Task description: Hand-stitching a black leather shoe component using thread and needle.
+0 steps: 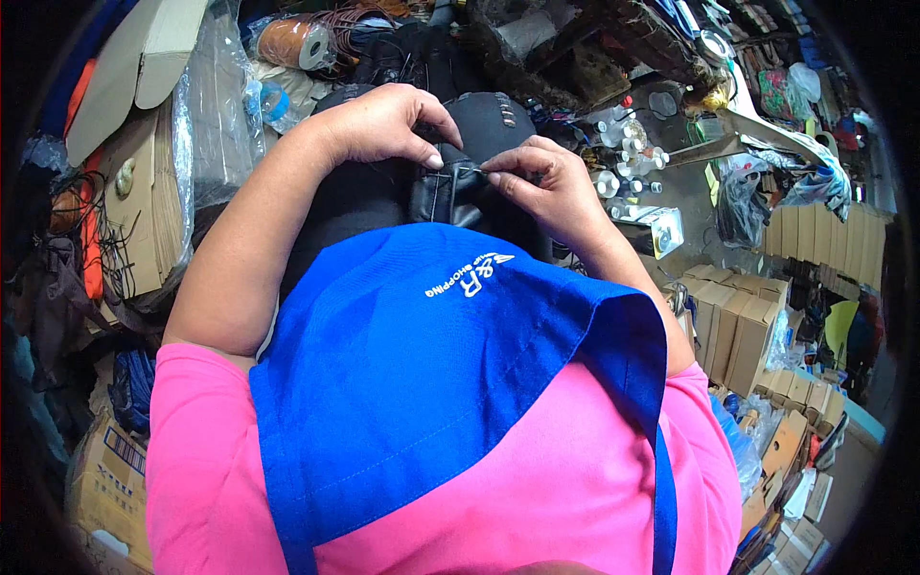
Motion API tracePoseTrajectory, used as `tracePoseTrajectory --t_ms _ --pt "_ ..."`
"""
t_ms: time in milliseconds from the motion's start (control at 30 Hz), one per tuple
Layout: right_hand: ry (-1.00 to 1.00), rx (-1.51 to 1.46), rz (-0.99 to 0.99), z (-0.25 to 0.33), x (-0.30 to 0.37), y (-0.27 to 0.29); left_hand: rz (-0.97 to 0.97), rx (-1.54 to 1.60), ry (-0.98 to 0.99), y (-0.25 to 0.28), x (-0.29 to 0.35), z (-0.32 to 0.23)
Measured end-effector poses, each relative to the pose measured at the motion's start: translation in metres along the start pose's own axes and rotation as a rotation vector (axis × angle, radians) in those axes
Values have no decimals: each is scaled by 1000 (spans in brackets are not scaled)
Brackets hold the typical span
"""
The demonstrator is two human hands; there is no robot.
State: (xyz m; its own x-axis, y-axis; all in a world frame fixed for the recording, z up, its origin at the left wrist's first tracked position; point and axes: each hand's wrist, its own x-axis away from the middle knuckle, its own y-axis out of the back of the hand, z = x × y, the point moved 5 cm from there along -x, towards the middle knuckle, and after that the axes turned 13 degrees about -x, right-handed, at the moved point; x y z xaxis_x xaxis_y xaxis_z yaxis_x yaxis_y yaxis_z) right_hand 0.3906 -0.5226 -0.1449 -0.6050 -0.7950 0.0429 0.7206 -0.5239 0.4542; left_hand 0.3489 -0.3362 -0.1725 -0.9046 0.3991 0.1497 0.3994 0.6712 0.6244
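Observation:
A black, shiny leather-like piece (434, 199) with pale stitch lines lies on my lap, between my dark-clothed legs. At its upper left edge is my left hand (383, 123), thumb tip close against the piece and index finger arched above it; a gap shows between the two tips. From the right comes my right hand (544, 177), its thumb and index finger pinched at the edge of the piece. A thin pale strand seems to run into this pinch; whether thread or needle, I cannot tell. The piece's lower end goes out of sight behind my blue apron (412, 364).
Clear bottles or jars (628, 153) crowd the floor at right, beside a grey plastic bag (740, 196). Cardboard boxes (738, 326) are stacked lower right. On the left stand flattened cardboard (134, 211) and an orange strap (91, 235). A copper-coloured spool (292, 43) lies far ahead.

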Motion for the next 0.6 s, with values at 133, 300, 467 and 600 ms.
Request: tracePoseTrajectory --t_ms 133,300,467,600 --pt "-50 -23 8 3 -2 2 -6 1 -6 1 1 -1" --pt "-40 52 42 8 -4 3 -20 -24 -22 2 1 -2" --pt "-31 11 82 2 -11 2 -33 4 -37 2 1 -2" --pt "-116 -84 99 -9 -16 0 -21 8 -11 1 1 -1"
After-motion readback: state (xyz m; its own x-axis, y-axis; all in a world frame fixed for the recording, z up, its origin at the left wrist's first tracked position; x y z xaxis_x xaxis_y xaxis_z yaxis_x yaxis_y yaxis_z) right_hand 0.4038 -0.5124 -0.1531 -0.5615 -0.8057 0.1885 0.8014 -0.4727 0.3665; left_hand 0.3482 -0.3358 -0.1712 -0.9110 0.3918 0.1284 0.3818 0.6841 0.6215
